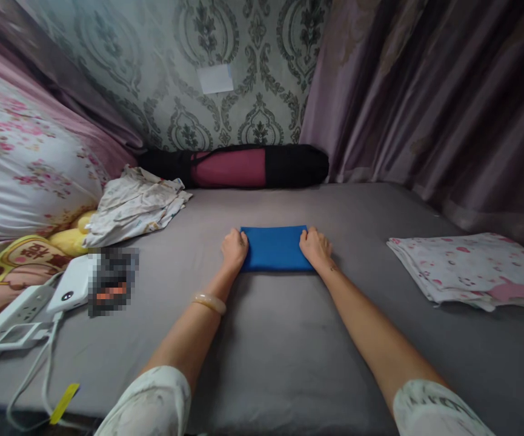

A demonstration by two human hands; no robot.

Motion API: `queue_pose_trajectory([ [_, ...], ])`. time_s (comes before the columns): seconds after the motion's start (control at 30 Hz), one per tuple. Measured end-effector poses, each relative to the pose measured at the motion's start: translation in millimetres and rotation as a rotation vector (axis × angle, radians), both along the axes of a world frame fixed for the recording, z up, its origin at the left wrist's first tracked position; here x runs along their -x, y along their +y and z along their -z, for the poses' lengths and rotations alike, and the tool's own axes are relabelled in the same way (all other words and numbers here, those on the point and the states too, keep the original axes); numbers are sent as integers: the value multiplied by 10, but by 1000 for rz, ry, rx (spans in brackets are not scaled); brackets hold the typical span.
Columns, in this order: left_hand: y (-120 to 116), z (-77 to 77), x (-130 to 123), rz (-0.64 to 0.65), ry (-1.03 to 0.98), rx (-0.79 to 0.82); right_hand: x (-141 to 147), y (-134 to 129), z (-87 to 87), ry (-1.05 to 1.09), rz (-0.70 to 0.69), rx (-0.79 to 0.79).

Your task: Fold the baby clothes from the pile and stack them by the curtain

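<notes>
A blue folded cloth (274, 249) is stretched flat between my two hands, over the middle of the grey-covered bed (280, 345). At its left edge my left hand (235, 247) is closed, fingers curled round the side; a pale bangle (209, 301) circles that wrist. My right hand (316, 247) grips the opposite edge the same way, its fingers on top of the cloth. I cannot tell whether the cloth touches the bed or hangs just above it.
Folded patterned fabric (466, 266) lies at the right. A crumpled cloth (137, 206), plush toy (29, 260), white power bank (74, 281) and power strip (9, 327) with cables sit at the left. Against the wall rests a long black-and-red bag (229, 168).
</notes>
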State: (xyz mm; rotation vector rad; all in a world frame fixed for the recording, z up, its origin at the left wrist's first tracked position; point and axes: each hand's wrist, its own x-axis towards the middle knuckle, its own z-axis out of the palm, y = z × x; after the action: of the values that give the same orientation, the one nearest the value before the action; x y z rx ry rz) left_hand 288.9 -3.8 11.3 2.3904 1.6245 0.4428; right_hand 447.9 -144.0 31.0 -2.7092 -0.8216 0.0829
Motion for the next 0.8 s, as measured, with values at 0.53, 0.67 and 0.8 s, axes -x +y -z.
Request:
queue_pose_trajectory([
  [0.53,-103,-260,18,75,-2,-24,-13,-25,-192,-14,-70,8],
  [0.67,-337,-271,-155,304,24,-115,222,78,-161,-216,-374,-84],
  [0.8,-486,-75,-304,390,113,-131,384,156,37,-216,-571,-8],
])
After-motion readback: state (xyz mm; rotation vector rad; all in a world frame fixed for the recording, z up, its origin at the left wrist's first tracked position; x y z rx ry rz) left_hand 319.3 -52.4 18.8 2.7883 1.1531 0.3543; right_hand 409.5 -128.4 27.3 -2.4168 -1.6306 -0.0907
